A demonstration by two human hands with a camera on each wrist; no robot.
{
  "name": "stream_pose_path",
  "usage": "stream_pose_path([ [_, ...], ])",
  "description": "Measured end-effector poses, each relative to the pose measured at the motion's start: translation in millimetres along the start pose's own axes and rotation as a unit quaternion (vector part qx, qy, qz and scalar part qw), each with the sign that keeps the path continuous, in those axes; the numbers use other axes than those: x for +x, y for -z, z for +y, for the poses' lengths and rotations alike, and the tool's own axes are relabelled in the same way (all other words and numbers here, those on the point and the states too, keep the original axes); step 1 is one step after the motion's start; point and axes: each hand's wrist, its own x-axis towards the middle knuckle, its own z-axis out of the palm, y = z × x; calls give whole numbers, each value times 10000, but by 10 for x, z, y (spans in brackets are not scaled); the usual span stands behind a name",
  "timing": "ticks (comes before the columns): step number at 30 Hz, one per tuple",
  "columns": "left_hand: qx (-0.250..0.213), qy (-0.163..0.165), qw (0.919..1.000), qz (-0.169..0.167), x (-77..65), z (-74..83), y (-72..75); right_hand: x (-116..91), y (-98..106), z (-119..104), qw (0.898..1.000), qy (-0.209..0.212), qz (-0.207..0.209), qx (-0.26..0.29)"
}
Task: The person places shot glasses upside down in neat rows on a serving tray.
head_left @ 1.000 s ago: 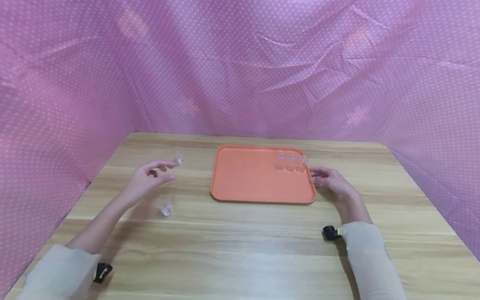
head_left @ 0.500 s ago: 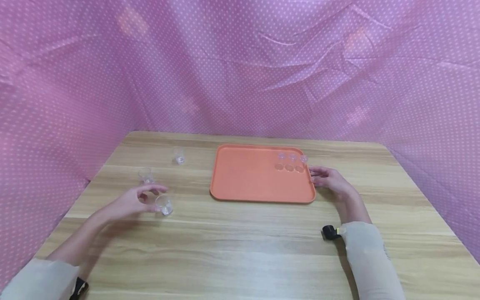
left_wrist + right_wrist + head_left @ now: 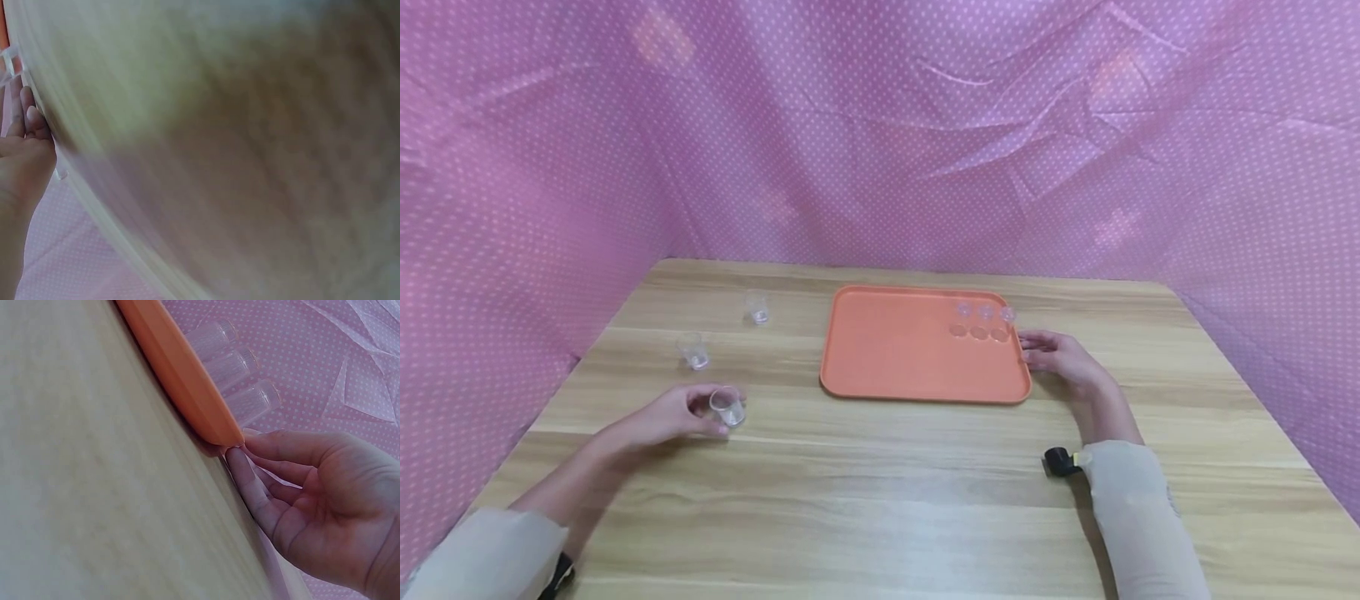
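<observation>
In the head view, my left hand has its thumb and fingers around a small clear cup on the left of the table; the left wrist view catches the same cup at its edge, by the fingertips. My right hand pinches the right rim of an orange tray. Up close in the right wrist view, thumb and fingertip meet at the tray's corner. Several clear cups stand in two rows at the tray's back right.
Two more clear cups stand on the wooden table: one just beyond my left hand, the other farther back. A pink dotted cloth hangs behind and along both sides.
My left hand has let go of a cup, now standing behind it, come back toward me and closed its fingers around the nearest cup. The right hand has stayed at the tray's rim.
</observation>
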Motion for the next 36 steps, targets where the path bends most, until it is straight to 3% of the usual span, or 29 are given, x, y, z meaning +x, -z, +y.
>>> stream_pose_path([
  [5, -152, 68, 9999, -20, 32, -15, 1, -21, 16, 0, 9992, 345, -116, 168],
  [8, -134, -62, 9999, -62, 49, -23, -4, -27, 27, 7, 9982, 513, -204, 225],
  [15, 77, -356, 9993, -56, 76, -70, -20, -15, 31, 8, 10000, 69, 11, 9],
  [21, 36, -474, 9988, -136, 75, -72, -28, -16, 28, -3, 10000, 10, 9, 4],
  [36, 312, -312, 9990, 47, 21, -39, -46, -18, -19, -13, 9999, 72, -44, -55],
])
